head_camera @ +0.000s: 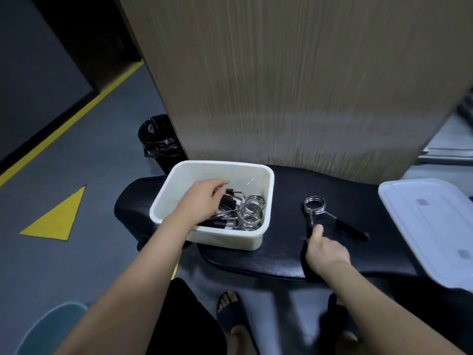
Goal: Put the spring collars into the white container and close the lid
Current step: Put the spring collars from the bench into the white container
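The white container [268, 185] stands open on the left part of a black padded bench [279, 254]. Several chrome spring collars [252, 212] with black handles lie inside it. My left hand [202, 201] reaches into the container, its fingers pinched on the black handles of one collar there. One more spring collar [315, 205] lies on the bench to the right of the container. My right hand [325, 249] grips its near handle, thumb on top, while the other handle points right. The white lid [430, 226] lies flat at the bench's right end.
A tall wooden panel [281, 85] rises directly behind the bench. A bin with a black bag [158, 139] stands on the floor behind the container. My sandalled feet [230, 311] are under the bench's near edge, and a teal seat [51, 329] is at the lower left.
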Action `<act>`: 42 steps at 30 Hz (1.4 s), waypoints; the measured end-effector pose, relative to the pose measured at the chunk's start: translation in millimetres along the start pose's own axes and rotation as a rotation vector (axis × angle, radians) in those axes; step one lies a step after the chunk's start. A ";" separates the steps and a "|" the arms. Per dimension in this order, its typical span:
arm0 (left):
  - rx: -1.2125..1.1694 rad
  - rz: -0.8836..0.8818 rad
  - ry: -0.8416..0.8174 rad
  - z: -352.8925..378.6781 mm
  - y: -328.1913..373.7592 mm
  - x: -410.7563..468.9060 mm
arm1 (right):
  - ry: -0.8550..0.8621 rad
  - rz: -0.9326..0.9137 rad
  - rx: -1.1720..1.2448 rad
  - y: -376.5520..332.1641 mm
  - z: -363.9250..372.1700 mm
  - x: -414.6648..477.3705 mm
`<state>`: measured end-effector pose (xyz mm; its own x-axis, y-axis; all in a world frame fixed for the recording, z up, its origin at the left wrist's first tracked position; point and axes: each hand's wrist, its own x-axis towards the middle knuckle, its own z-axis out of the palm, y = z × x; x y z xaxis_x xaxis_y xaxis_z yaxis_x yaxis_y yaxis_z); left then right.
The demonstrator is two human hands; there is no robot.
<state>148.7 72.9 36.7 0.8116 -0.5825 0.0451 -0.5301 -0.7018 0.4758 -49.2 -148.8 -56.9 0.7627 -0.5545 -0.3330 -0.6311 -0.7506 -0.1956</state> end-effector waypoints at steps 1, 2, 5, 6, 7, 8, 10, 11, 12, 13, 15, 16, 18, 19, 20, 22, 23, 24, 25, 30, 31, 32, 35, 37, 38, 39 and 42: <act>-0.092 -0.009 0.072 -4.2 11.3 -9.2 | -0.008 0.016 0.090 3.5 -6.1 -1.0; -0.166 0.004 0.135 -6.5 24.2 -18.6 | -0.015 0.029 0.172 8.5 -11.8 -2.2; -0.293 0.083 0.261 -1.0 61.8 -42.3 | 0.054 0.024 0.464 28.7 -33.9 -13.5; -0.309 0.114 0.297 2.9 73.2 -48.5 | 0.089 0.014 0.590 32.8 -43.6 -20.1; -0.315 0.142 0.330 7.4 84.4 -53.2 | 0.094 0.016 0.771 35.6 -53.6 -27.8; -0.310 0.165 0.351 11.8 96.0 -57.2 | 0.066 0.016 1.023 37.2 -63.0 -36.0; -0.302 0.177 0.363 22.2 119.1 -63.7 | -0.067 -0.007 1.512 39.1 -83.9 -55.0; -0.331 0.152 0.347 28.2 130.4 -66.8 | -0.136 -0.044 1.677 40.6 -93.1 -62.8; -0.370 0.109 0.311 33.4 141.0 -70.2 | -0.208 -0.085 1.800 42.1 -101.4 -69.9; -0.406 0.057 0.261 38.1 151.0 -73.3 | -0.273 -0.117 1.897 44.2 -107.1 -74.3; -0.514 -0.055 0.100 45.3 167.3 -79.5 | -0.406 -0.166 2.058 47.5 -114.8 -80.9; -0.622 -0.097 0.005 47.4 174.9 -83.4 | -0.465 -0.189 2.115 48.0 -118.0 -85.6; -0.842 -0.136 -0.105 52.8 187.2 -89.4 | -0.550 -0.233 2.171 48.0 -119.8 -91.4; -0.867 -0.137 -0.100 54.8 191.1 -90.8 | -0.576 -0.249 2.181 47.5 -119.8 -93.9; -0.850 -0.136 -0.080 55.7 193.6 -92.1 | -0.598 -0.254 2.184 47.1 -119.8 -95.7; -0.844 -0.171 -0.062 57.6 194.8 -93.5 | -0.632 -0.258 2.197 47.3 -118.7 -97.3; -0.849 -0.187 -0.070 57.5 194.2 -94.4 | -0.653 -0.262 2.199 48.0 -117.8 -97.6; -0.811 -0.180 -0.064 57.8 191.6 -95.9 | -0.681 -0.270 2.188 48.0 -116.9 -98.1; -0.706 -0.141 -0.025 57.2 188.1 -97.3 | -0.704 -0.284 2.155 47.1 -115.5 -97.7; -0.034 0.024 0.278 39.1 161.7 -96.0 | -0.562 -0.216 1.724 22.2 -107.8 -93.7; 0.003 0.016 0.302 32.5 155.4 -94.4 | -0.505 -0.200 1.632 16.3 -105.5 -90.8; 0.021 0.003 0.320 25.2 148.0 -92.7 | -0.429 -0.187 1.537 11.9 -102.1 -86.9; -0.030 -0.010 0.410 -2.0 115.7 -86.2 | -0.208 -0.101 1.339 5.3 -86.5 -72.1; -0.080 -0.024 0.459 -23.1 90.4 -79.5 | -0.083 -0.036 1.177 4.7 -74.3 -61.1; -0.084 -0.023 0.470 -33.0 77.4 -75.7 | -0.022 -0.025 1.015 5.1 -67.3 -55.1; -0.068 -0.021 0.471 -41.6 64.6 -71.9 | 0.013 -0.030 0.831 5.0 -59.9 -48.6; 0.038 -0.031 0.432 -60.2 29.1 -62.0 | -0.011 -0.088 0.476 -3.6 -43.5 -34.0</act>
<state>97.6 113.2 100.6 0.8514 -0.3413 0.3983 -0.5057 -0.7359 0.4503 -66.7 -142.9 -4.7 0.8162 -0.4907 -0.3051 -0.5608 -0.5456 -0.6227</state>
